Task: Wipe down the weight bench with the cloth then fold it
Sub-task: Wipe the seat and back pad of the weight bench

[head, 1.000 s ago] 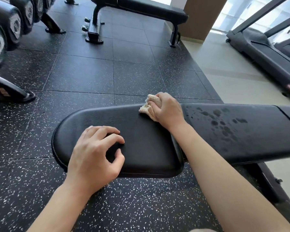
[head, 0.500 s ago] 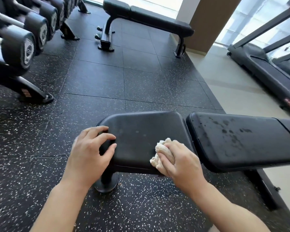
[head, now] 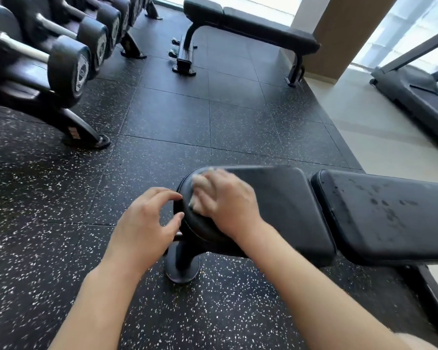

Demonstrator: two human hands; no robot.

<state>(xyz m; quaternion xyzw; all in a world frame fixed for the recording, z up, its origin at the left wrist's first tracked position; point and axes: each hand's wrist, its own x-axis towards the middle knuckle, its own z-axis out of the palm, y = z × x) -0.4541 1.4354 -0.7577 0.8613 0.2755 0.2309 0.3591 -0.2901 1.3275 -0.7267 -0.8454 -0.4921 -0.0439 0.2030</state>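
The black padded weight bench (head: 283,198) runs from the centre to the right edge, made of a seat pad and a longer back pad (head: 390,218) with wet spots on it. My right hand (head: 225,200) grips a bunched pale cloth (head: 197,190) and presses it on the rounded left end of the seat pad. The hand and cloth are motion-blurred. My left hand (head: 147,223) hovers just left of that end with fingers curved, the thumb near the pad's edge, holding nothing.
A dumbbell rack (head: 48,59) stands at the upper left. A second bench (head: 248,29) sits at the back, a treadmill (head: 420,102) at the right. The bench's round foot (head: 182,266) rests on speckled rubber floor below my hands.
My right hand has swept the cloth from the seat pad's near edge to its far left end. My left hand came off the pad's left edge. The view has shifted left.
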